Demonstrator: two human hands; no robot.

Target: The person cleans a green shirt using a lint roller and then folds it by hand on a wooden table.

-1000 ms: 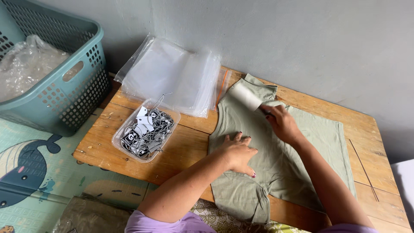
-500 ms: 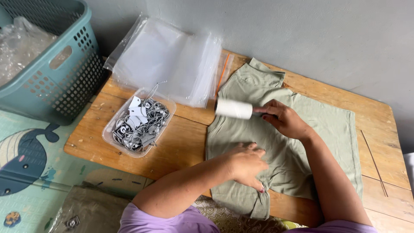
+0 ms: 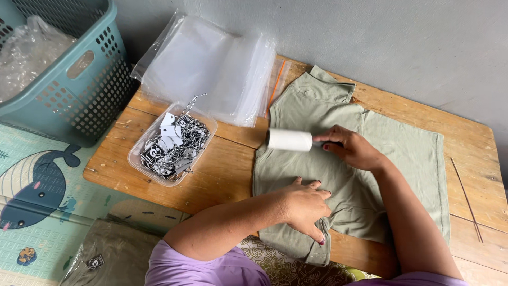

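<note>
Shirt [image 3: 370, 153] lies flat at counter [image 3: 227, 175] centre-right. Your right hand [image 3: 353, 149] is closed round the roller [image 3: 289, 140] handle, roller on the shirt's 9 o'clock edge. Your left hand [image 3: 304, 205] presses spread and flat at 6 o'clock, apparently to pin the cloth. Tag tray [image 3: 172, 144] and bags [image 3: 211, 69] lie toward 10 o'clock.

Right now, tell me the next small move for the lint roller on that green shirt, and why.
Probably draw the lint roller back across the green shirt toward the middle. The right hand has it at the shirt's left edge, partly over bare wooden table, while the left hand presses the lower cloth flat, so the held fabric is ready for another pass.
</note>
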